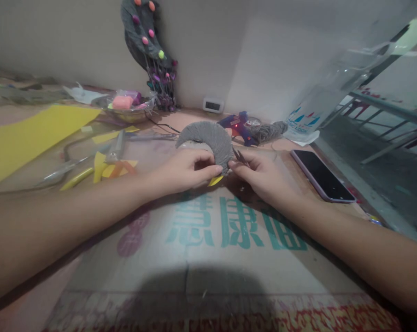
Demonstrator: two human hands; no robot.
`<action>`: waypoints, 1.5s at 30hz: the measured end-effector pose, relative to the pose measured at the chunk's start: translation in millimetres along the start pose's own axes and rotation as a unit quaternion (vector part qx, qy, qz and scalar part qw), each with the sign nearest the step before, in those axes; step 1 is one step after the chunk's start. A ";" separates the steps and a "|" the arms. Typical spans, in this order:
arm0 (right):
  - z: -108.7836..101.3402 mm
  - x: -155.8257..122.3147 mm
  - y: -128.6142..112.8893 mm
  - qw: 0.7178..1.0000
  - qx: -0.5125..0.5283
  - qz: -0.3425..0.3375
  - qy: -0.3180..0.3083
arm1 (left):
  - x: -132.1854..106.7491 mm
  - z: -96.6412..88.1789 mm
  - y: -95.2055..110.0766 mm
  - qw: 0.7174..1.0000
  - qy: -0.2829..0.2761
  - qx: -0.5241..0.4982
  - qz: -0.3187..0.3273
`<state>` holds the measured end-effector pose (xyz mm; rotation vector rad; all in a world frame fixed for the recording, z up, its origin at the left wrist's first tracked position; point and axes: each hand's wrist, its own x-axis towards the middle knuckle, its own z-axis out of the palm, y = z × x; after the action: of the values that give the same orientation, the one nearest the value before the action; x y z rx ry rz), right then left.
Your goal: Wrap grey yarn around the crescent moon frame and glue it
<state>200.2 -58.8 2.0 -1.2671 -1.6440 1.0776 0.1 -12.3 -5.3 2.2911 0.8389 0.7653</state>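
Note:
My left hand (190,170) pinches the lower end of a crescent wrapped in grey yarn (208,133), thumb in front and fingers curled behind. A bit of yellow paper (215,180) shows beneath that end. My right hand (255,168) is closed at the crescent's right edge, its thumb and fingertip touching the yarn. From its fingers sticks a small dark pointed tool (241,158), tips up and to the left; blur hides its kind. Both hands are over a printed cardboard sheet (208,272).
A blue glue gun (241,128) with a red light lies behind the crescent, beside grey yarn (270,133). A phone (322,177) and a clear plastic jug (319,101) are at right. Left are yellow sheet (38,138), paper scraps and a bowl (128,113). A decorated grey crescent (139,34) leans behind.

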 end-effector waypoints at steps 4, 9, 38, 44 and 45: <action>1.1 0.9 2.1 1.000 0.003 0.016 -0.016 | -0.1 -0.7 2.8 1.000 0.009 0.004 -0.011; 1.1 3.0 2.5 0.999 -0.030 -0.021 0.002 | -0.5 -1.2 4.5 0.999 0.012 0.028 -0.013; 1.9 -1.9 -1.5 0.998 -0.048 -0.029 0.008 | -0.7 -1.1 3.2 1.000 -0.011 0.009 -0.028; 1.1 -1.5 -2.9 0.997 -0.063 -0.042 0.033 | 0.6 -2.6 3.1 0.999 -0.016 -0.012 -0.030; 1.2 -1.4 -3.1 0.996 -0.067 -0.043 0.034 | 1.1 -3.3 2.8 0.999 -0.015 -0.022 -0.026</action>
<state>198.4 -60.8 4.3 -1.2901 -1.7261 0.8756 -0.3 -12.2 -0.9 2.2287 0.8557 0.7179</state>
